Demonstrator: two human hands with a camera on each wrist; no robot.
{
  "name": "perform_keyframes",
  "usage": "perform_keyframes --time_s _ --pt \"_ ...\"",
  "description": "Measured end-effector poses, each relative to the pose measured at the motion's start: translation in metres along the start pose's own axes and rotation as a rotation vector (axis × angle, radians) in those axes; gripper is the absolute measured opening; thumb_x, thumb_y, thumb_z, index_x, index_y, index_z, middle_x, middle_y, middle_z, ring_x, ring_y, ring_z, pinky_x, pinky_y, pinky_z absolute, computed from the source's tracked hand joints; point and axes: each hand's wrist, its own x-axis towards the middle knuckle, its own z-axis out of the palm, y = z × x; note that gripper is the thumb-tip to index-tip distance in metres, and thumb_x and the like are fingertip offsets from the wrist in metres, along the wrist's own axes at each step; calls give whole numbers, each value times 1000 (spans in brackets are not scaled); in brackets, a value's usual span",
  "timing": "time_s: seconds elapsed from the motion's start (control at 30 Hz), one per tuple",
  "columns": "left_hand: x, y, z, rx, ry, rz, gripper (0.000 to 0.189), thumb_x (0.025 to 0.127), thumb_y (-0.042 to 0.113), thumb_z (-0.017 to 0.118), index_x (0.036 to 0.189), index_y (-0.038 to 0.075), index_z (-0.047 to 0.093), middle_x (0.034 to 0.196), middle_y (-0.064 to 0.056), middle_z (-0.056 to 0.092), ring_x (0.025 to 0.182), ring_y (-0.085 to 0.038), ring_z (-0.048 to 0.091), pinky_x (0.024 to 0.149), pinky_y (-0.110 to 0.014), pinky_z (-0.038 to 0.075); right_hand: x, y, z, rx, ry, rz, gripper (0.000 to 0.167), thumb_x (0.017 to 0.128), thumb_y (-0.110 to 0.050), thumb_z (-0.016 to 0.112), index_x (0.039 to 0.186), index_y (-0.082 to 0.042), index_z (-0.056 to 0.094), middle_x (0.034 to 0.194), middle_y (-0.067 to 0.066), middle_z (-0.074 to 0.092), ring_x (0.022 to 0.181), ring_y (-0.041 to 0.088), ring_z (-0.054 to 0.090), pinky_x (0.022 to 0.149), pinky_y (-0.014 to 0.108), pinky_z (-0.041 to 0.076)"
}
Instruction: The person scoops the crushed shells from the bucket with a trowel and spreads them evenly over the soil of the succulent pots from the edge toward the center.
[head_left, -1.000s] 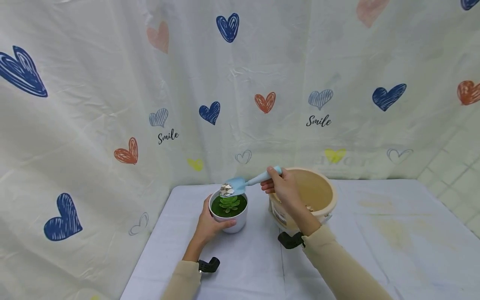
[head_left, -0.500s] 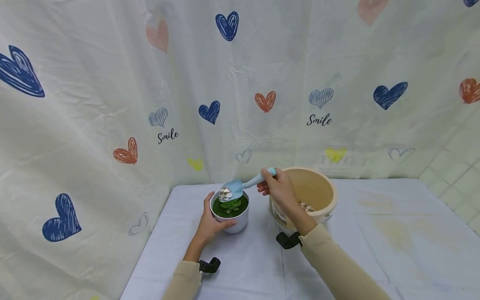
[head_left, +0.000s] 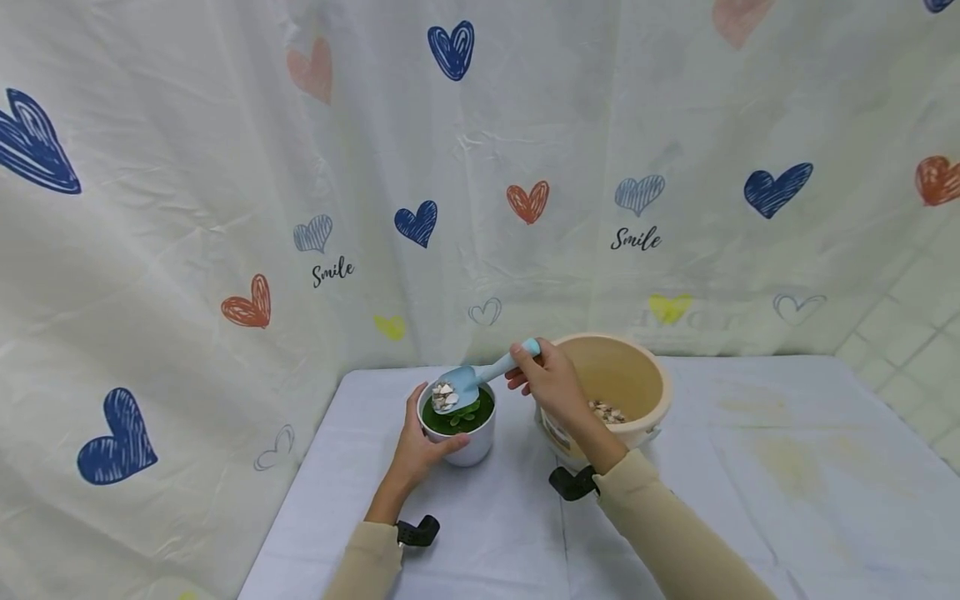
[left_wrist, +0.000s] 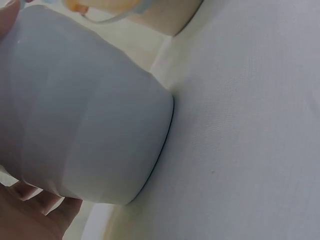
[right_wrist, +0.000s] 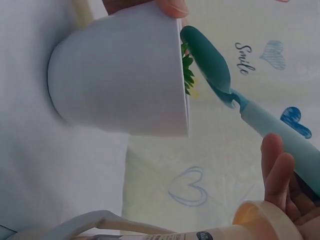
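Note:
A white flowerpot (head_left: 472, 446) with a green succulent (head_left: 467, 415) on green filling stands on the cloth-covered table. My left hand (head_left: 422, 446) grips it from the left, thumb across the front and fingers round the far side. With my right hand (head_left: 551, 379) I hold a light blue trowel (head_left: 495, 367) by its handle. The trowel's blade is tilted down over the pot, bearing whitish stone chips (head_left: 445, 396) near its tip. In the right wrist view the blade (right_wrist: 210, 60) is right at the pot's rim, in front of the leaves.
A cream bucket (head_left: 652, 417) stands right of the pot, behind my right forearm, with more stone chips (head_left: 606, 412) at its bottom. The white tablecloth (head_left: 787, 500) stretches to the right, with yellowish stains. A curtain (head_left: 540, 108) printed with hearts hangs along the table's back edge.
My right hand has moved left and slightly down, bringing the loaded trowel lower over the pot. More chips show inside the bucket. My left hand keeps its grip on the flowerpot.

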Motion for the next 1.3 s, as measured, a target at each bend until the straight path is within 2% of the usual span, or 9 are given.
perform_keyframes --time_s 0.2,0.37,0.77,1.13,1.3 --pt "1 -2 -2 -13 -15 16 113 74 30 92 160 32 19 159 0 38 148 -27 36 122 -60 28 0 0 -1 -14 -2 0 32 105 -37 57 107 -6 61 93 18 74 74 20 72 71 41 60" --pt "2 -2 -3 -18 -24 26 111 75 30 92 159 37 19 159 0 38 149 -27 35 122 -60 27 0 0 -1 -35 -16 -4 31 105 -38 57 107 -7 60 95 18 74 76 21 72 74 44 60" --pt "-1 -1 -4 -18 -43 21 112 78 31 89 161 33 15 163 -6 33 152 -33 30 122 -65 24 -1 1 -3 -53 -49 -37 30 106 -35 57 110 -6 60 96 18 74 77 21 72 69 30 57" --pt "-5 -1 -4 -39 -36 29 109 79 32 87 158 29 12 161 -10 33 148 -35 36 121 -65 25 -5 0 -3 -59 -71 -57 29 106 -35 55 115 -8 60 97 16 73 78 22 71 69 30 57" --pt "-4 0 -3 -58 -47 38 107 80 30 87 158 25 13 160 -7 32 149 -32 35 122 -63 24 -4 2 -3 -50 -67 -72 30 107 -35 55 115 -8 60 96 17 73 78 22 71 69 31 57"
